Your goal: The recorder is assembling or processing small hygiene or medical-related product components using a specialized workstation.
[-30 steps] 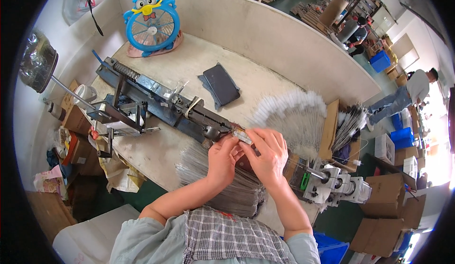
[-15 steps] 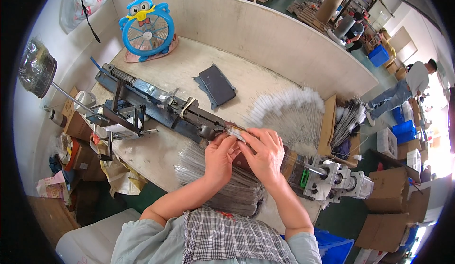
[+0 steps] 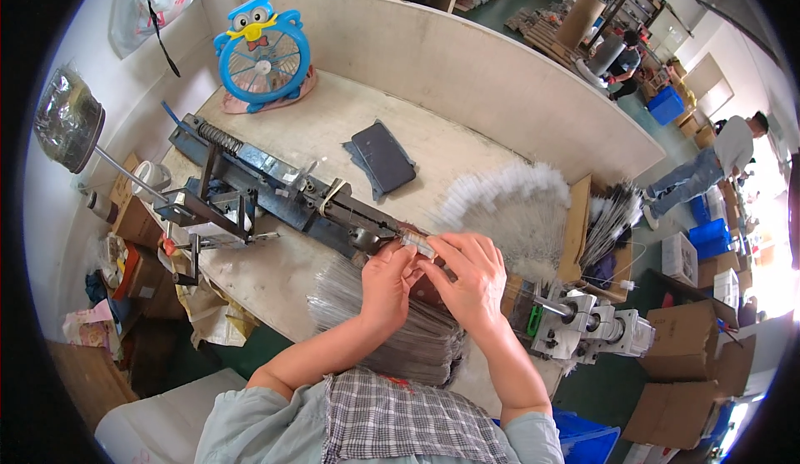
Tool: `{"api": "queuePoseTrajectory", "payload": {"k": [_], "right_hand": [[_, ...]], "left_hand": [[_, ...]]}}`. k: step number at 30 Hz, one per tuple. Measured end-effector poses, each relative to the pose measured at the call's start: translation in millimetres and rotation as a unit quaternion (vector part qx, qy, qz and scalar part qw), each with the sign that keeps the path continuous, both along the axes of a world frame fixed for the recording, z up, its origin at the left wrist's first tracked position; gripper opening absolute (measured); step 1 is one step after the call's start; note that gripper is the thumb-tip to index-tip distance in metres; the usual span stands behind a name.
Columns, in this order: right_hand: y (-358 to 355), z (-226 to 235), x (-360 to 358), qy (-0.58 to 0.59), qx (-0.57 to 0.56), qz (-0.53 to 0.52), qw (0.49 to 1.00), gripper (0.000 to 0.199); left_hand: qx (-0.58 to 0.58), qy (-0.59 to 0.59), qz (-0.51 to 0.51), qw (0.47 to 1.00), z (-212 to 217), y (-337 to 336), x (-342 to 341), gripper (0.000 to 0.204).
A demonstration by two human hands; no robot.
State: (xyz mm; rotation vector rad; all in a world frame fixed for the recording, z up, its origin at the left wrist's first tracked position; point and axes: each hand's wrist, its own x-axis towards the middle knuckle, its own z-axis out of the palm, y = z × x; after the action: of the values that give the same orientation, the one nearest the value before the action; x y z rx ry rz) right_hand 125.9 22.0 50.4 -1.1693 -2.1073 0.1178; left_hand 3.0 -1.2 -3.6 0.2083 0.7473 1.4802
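Observation:
My left hand (image 3: 386,287) and my right hand (image 3: 471,279) meet at the lower right end of a long dark metal machine (image 3: 283,182). The fingers of both are closed in a pinch, the fingertips nearly touching. A small whitish piece (image 3: 419,246) shows at the fingertips, beside the machine's metal jaw end (image 3: 363,239); its kind is too small to tell. Under my forearms lies a thick bundle of thin grey wires (image 3: 408,343). Right of my right hand, thin wire stems with fuzzy white ends (image 3: 500,202) fan out on the table.
A dark flat phone-like slab (image 3: 383,157) lies on a cloth behind the machine. A blue cartoon fan (image 3: 263,66) stands at the back left, a lamp (image 3: 71,122) at far left. A silver motor unit (image 3: 592,324) sits at right. Two people are in the background.
Both hands have stayed at the machine's end, shifting very slightly right and down. My right fingers have moved a little over the whitish piece. The whole view has shifted slightly.

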Motion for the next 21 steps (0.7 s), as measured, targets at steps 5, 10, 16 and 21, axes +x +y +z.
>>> {"api": "queuePoseTrajectory", "payload": {"k": [5, 10, 16, 21], "right_hand": [[-3.2, 7.5, 13.2, -0.037, -0.024, -0.029, 0.999, 0.029], [-4.9, -5.4, 19.0, -0.079, -0.022, -0.036, 0.996, 0.018], [-15.3, -2.7, 18.1, -0.043, -0.027, -0.027, 0.998, 0.013], [-18.5, -0.1, 23.0, -0.028, -0.052, -0.032, 0.998, 0.015]], "left_hand": [[0.001, 0.020, 0.010, 1.000, 8.0, 2.3, 2.9, 0.006], [0.000, 0.026, 0.005, 1.000, 12.4, -0.1, -1.1, 0.016], [-0.025, -0.014, -0.022, 0.999, 21.9, -13.2, -5.8, 0.056], [-0.002, 0.066, -0.081, 0.995, 15.3, -15.8, -7.3, 0.067]]}}
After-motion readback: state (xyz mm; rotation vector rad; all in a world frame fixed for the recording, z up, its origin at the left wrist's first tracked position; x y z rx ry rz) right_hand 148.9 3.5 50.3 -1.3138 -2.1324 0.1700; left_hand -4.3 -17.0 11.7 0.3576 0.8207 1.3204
